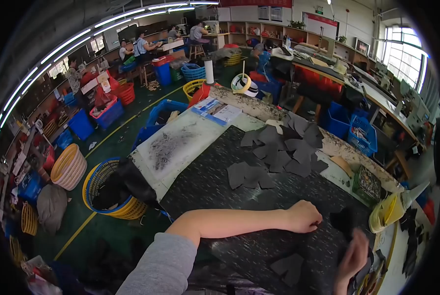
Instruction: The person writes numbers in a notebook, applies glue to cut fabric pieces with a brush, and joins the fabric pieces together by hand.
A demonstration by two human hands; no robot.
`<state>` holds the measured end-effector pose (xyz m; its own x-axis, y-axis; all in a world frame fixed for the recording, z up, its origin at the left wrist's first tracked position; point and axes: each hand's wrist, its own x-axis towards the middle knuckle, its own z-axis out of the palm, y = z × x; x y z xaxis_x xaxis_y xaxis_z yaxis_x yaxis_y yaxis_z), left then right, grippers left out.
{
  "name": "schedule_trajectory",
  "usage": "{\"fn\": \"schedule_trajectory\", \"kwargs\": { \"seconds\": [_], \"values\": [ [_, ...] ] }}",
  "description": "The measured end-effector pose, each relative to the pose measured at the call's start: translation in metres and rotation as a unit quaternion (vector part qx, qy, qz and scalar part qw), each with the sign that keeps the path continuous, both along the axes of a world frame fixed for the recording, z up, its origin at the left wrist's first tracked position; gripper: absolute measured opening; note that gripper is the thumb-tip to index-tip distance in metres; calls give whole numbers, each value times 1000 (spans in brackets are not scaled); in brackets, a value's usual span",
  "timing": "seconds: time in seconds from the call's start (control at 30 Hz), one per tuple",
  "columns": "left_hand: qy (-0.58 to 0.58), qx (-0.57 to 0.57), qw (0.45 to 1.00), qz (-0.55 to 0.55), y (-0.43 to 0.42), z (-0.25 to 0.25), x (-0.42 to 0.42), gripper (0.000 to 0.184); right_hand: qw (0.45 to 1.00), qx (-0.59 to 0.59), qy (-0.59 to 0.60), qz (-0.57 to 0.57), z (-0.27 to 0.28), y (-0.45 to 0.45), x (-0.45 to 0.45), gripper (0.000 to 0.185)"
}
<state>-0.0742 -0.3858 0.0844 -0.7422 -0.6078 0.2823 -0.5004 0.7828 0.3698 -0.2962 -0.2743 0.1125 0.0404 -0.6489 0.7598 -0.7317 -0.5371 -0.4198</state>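
Observation:
My left hand [304, 217] is closed in a fist over the dark, speckled work surface [205, 182]. Whatever its fingers may hold is hidden. Lower right, my right hand [353, 254] is smeared by motion, its fingers bent. Just above its fingertips is a black piece of material [343, 220]; I cannot tell whether the hand grips it. Beyond my hands lies a loose pile of dark grey cut pieces [279, 150], with a few overlapping pieces [249, 176] nearer to me. One more grey cut piece [289, 269] lies close to my body.
A yellow container [384, 214] and a box of small bits [366, 183] stand at the right edge. To the left are a yellow basket [114, 189] with black material and a white board [168, 147] with dark smudges. Several people sit working farther back.

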Motion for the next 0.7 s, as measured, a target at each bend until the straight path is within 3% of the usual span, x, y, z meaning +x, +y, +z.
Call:
{"fn": "schedule_trajectory", "kwargs": {
  "seconds": [0.03, 0.07, 0.13, 0.17, 0.23, 0.27, 0.3, 0.37, 0.4, 0.47, 0.5, 0.57, 0.6, 0.63, 0.7],
  "values": [
    [44, 59, 997, -3, -1, 5, 7, 19, 989, -18, 131, 61, -16, 30, -5, 30],
    [92, 118, 989, -11, -7, 1, 14, 19, 990, -4, 134, 46, -18, 47, 6, 30],
    [195, 229, 953, -44, -18, 6, 25, 24, 965, 132, 172, 145, -29, 82, 31, 41],
    [261, 210, 942, 16, -15, 14, 26, 21, 943, 209, 180, 187, -34, 98, 34, 48],
    [446, 230, 865, 26, 11, 44, 28, 19, 928, 328, -62, 166, -30, 108, 28, 71],
    [466, 253, 847, 34, 30, 58, 28, 20, 939, 296, -46, 169, -19, 103, 27, 76],
    [476, 274, 836, 9, 51, 64, 24, 19, 950, 259, -29, 174, -10, 94, 28, 81],
    [487, 333, 807, -27, 92, 64, 14, 18, 926, 276, -137, 218, 6, 85, 51, 83],
    [481, 353, 802, -37, 109, 56, 10, 18, 917, 246, -247, 192, 4, 84, 72, 62],
    [502, 323, 801, -51, 124, 35, 4, 17, 917, 305, -223, 125, -25, 91, 72, 32],
    [499, 332, 799, -51, 124, 30, 9, 17, 906, 301, -279, 106, -16, 89, 76, 12],
    [313, 190, 930, -29, 120, 25, 30, 17, 873, 367, -302, 110, -12, 91, 62, 11],
    [339, 439, 832, 12, 130, 22, 37, 17, 844, 421, -304, 131, -14, 93, 51, 20],
    [337, 442, 831, 11, 135, 17, 43, 17, 843, 422, -306, 128, -14, 92, 48, 20],
    [273, 360, 892, 23, 137, 7, 50, 33, 859, 422, -272, 98, -11, 84, 43, 37]
  ]
}}
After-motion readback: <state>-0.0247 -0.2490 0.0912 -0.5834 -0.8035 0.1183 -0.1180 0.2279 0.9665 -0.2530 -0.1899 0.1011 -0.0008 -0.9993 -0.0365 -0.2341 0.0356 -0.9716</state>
